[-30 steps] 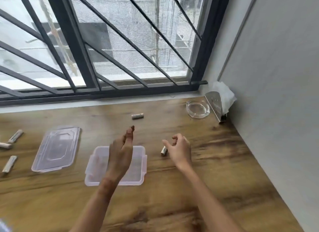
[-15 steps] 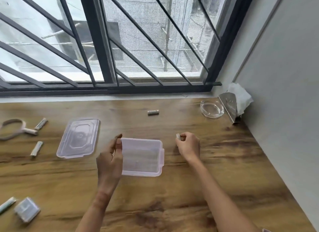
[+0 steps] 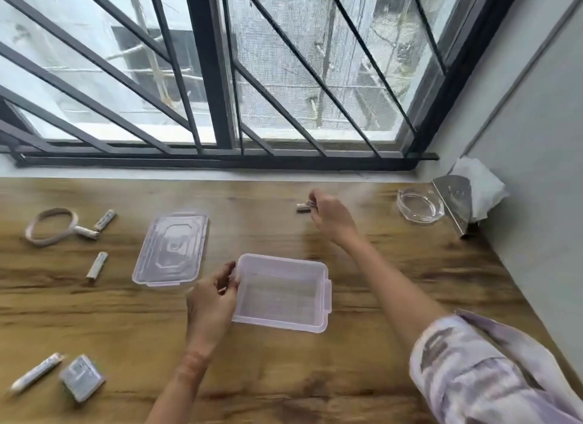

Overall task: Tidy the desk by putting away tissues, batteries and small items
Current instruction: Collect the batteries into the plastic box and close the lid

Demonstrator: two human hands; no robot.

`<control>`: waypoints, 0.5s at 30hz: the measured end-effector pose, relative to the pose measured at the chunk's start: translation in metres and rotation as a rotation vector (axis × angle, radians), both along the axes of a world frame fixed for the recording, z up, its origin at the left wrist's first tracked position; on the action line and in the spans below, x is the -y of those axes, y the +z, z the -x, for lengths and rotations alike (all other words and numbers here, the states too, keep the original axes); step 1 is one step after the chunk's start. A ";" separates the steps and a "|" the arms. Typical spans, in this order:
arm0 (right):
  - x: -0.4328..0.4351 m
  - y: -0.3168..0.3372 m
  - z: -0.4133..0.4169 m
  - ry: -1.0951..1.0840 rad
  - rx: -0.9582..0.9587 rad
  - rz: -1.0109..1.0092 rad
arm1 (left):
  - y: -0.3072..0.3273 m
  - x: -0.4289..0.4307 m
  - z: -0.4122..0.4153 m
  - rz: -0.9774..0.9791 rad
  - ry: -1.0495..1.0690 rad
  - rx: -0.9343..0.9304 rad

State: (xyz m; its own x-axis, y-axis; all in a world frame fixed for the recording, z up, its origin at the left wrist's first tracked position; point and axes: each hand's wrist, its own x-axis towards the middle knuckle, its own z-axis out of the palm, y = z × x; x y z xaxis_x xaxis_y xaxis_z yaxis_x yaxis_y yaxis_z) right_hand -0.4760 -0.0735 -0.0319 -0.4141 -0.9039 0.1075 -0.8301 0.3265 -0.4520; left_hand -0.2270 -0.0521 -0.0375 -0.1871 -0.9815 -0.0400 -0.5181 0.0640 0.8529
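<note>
Battery (image 3: 302, 207) lies on the desk (image 3: 410, 281) beyond the box (image 3: 280, 292), toward the window. My right hand (image 3: 331, 217) is at it with fingers curled close; blur hides whether they pinch it. My left hand (image 3: 211, 297) grips the box's left rim, thumb and fingers narrow on the wall. The lid (image 3: 172, 250) lies flat just left of the box. Farther left lie more batteries (image 3: 105, 220). Far right of the box, by the wall, stand an ashtray (image 3: 419, 204) and tissues (image 3: 479, 183).
</note>
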 end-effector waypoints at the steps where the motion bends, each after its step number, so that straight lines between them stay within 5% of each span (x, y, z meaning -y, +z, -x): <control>1: 0.006 -0.002 0.001 0.012 -0.037 -0.021 | -0.002 0.002 -0.001 -0.011 0.000 -0.002; 10: 0.026 -0.025 0.004 0.060 -0.261 -0.119 | -0.006 0.009 -0.003 -0.069 -0.002 -0.064; 15: 0.022 -0.027 -0.001 -0.055 -0.193 -0.111 | -0.008 0.011 -0.006 -0.118 -0.026 -0.142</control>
State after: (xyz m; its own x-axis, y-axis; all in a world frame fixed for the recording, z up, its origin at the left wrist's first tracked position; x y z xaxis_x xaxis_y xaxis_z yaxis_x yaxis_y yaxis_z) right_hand -0.4753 -0.0956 -0.0592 -0.4446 -0.8911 0.0907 -0.8772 0.4127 -0.2453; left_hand -0.2206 -0.0630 -0.0452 -0.2244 -0.9664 -0.1257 -0.3910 -0.0289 0.9199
